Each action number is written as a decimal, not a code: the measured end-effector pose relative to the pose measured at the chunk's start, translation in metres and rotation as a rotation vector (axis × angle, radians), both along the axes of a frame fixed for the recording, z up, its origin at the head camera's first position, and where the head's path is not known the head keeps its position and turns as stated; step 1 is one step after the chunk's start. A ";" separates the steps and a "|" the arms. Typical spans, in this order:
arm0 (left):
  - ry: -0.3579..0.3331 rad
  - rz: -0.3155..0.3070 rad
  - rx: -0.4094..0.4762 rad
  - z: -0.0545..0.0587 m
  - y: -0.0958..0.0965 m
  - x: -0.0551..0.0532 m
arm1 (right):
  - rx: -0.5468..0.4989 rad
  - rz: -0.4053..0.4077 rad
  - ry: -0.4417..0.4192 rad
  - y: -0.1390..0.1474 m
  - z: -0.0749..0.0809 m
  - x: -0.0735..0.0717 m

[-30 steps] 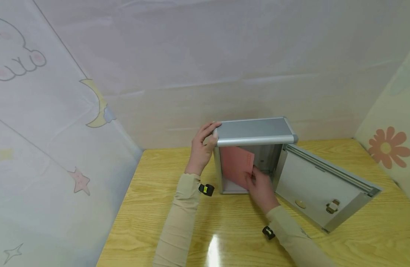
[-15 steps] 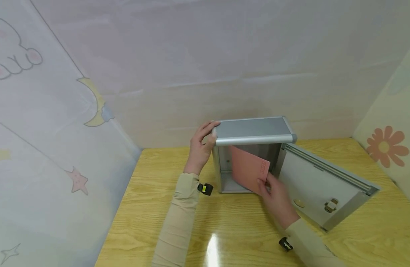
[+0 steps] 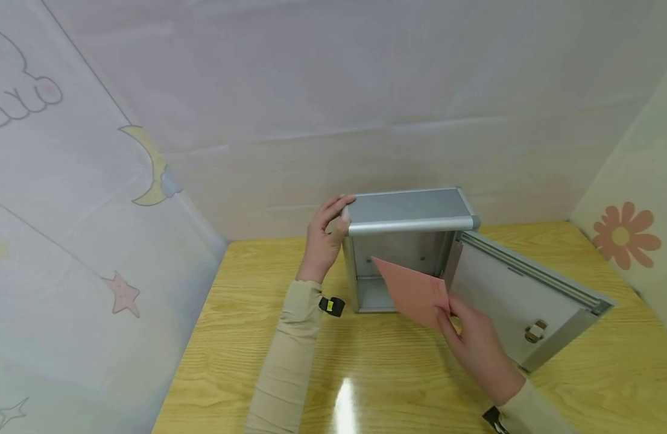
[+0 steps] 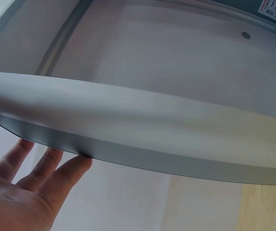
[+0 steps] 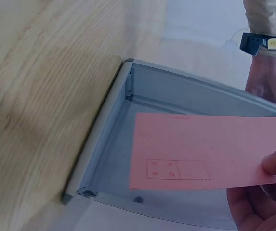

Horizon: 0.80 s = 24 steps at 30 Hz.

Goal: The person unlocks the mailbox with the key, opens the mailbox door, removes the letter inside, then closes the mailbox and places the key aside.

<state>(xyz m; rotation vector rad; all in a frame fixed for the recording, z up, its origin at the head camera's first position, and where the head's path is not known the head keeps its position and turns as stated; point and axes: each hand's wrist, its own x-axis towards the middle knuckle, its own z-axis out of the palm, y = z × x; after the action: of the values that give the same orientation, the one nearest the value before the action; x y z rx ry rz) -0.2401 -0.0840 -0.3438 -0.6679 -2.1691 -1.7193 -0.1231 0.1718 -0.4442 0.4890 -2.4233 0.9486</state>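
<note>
A pink envelope with printed boxes is pinched at its right end between the thumb and fingers of my right hand. It hangs tilted in front of the open compartment of a grey metal mailbox, its far corner overlapping the opening. In the right wrist view, the envelope covers part of the bare interior. My left hand rests on the mailbox's upper left corner. The left wrist view shows its fingers fairly straight, tips at the panel's edge.
The mailbox door swings out to the right, with a lock on its inner face, close beside the right hand. Wood-grain table lies underneath. Fabric-like walls stand behind and on both sides.
My right hand has drawn the envelope out of the compartment, toward the front right, and it now tilts flatter. My left hand has stayed on the mailbox corner.
</note>
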 end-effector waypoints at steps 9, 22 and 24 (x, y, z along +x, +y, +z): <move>-0.006 0.006 0.006 -0.028 -0.002 -0.025 | 0.208 0.106 0.134 0.002 0.005 0.014; -0.029 -0.011 -0.006 -0.001 0.000 -0.001 | 0.306 0.178 0.215 0.000 -0.023 0.024; -0.031 -0.014 -0.006 -0.001 0.000 -0.001 | 0.330 0.190 0.186 -0.001 -0.028 0.026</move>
<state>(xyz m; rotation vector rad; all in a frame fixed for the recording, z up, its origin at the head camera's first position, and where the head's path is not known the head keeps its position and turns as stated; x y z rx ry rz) -0.2411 -0.0838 -0.3445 -0.6633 -2.1960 -1.7422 -0.0976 0.1704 -0.4724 0.8968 -2.3991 0.5445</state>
